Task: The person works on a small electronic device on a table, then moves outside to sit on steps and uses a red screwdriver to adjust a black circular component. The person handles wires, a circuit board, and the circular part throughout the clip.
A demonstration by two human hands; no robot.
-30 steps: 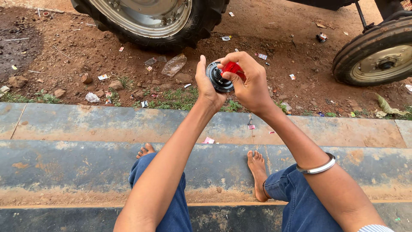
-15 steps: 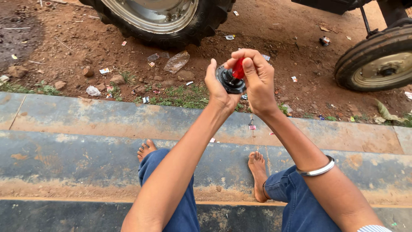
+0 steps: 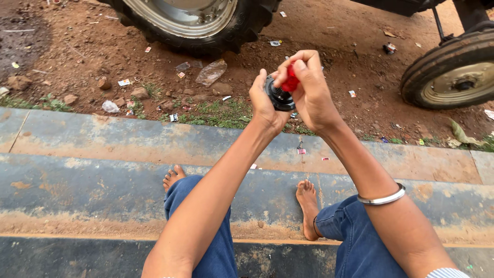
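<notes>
fingers point(image 3: 300, 61) pinch red piece point(image 3: 291, 81) against round black part point(image 3: 278, 96).

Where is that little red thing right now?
In the head view, the red piece sits upper centre, pinched by the right hand against the black round part in the left hand.

Round part point(image 3: 280, 95) between both hands, steps point(image 3: 103, 154) below, wheels point(image 3: 195, 20) beyond

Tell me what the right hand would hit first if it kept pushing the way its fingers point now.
The right hand points left, its fingers around a red piece. Straight on it would meet the round black part in the left hand, which it already seems to touch.
</notes>
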